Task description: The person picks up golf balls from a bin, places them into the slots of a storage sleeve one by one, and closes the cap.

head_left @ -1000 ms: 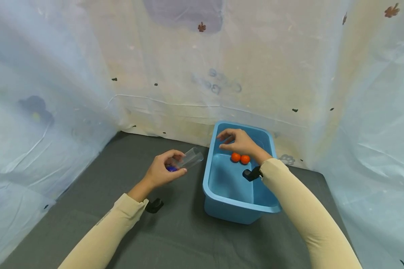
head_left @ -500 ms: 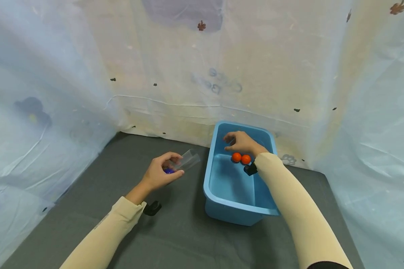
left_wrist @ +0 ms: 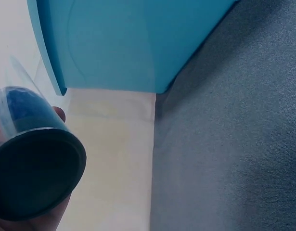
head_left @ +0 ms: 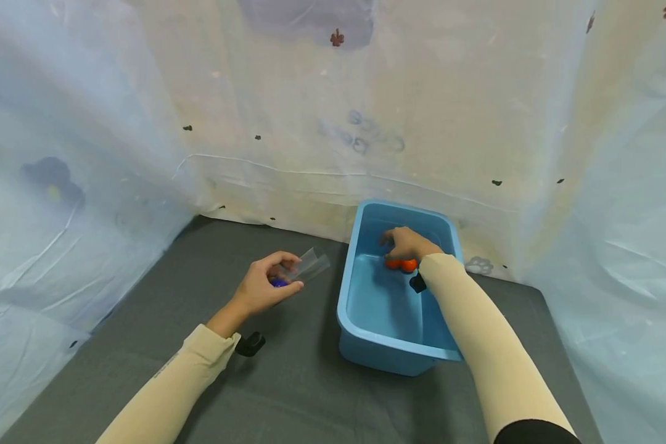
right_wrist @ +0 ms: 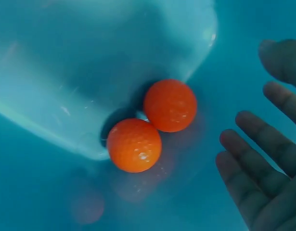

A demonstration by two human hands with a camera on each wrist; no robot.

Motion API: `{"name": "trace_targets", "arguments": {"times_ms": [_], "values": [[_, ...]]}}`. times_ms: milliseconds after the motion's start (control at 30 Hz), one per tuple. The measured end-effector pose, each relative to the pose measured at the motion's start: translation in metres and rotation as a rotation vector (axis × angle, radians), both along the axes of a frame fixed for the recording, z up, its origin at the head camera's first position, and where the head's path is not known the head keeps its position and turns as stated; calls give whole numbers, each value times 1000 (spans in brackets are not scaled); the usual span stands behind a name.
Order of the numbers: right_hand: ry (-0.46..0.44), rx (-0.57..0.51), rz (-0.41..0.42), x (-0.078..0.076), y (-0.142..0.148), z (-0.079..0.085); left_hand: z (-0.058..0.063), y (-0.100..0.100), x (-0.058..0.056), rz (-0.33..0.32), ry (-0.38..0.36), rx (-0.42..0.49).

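My left hand (head_left: 257, 285) grips a clear plastic tube (head_left: 313, 266), tilted with its far end towards the basin. A blue ball (head_left: 279, 282) shows inside near my palm, and in the left wrist view the tube's round end (left_wrist: 37, 173) looks dark. Inside the light blue basin (head_left: 391, 340) is my right hand (head_left: 409, 243), fingers apart and holding nothing. Two orange golf balls (right_wrist: 135, 145) touch each other on the basin floor. In the right wrist view my fingers (right_wrist: 249, 163) are beside them, apart from both; the head view partly hides them behind my hand.
The basin stands on a dark grey cloth-covered surface (head_left: 288, 394), close to the back sheet (head_left: 288, 185). Pale patterned sheeting also hangs at the left and right sides. The basin's walls surround my right hand.
My right hand has moved lower into the basin and slightly to the right, and now covers part of the orange golf balls. The left hand and tube shifted slightly left.
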State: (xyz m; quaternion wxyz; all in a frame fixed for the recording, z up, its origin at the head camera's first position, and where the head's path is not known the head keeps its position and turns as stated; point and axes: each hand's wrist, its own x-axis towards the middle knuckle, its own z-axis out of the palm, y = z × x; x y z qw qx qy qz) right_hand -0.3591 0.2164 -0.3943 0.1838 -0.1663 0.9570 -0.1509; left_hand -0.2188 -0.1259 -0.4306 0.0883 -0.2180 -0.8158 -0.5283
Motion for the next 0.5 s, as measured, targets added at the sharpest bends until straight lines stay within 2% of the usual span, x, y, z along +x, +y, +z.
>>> {"name": "trace_targets", "arguments": {"times_ms": [133, 367, 500], "values": [[-16, 42, 9, 1, 1, -4, -1, -2, 2, -6, -14, 5], [19, 152, 24, -2, 6, -13, -1, -6, 7, -5, -26, 6], [13, 174, 29, -3, 9, -17, -5, -8, 9, -3, -42, 4]]}}
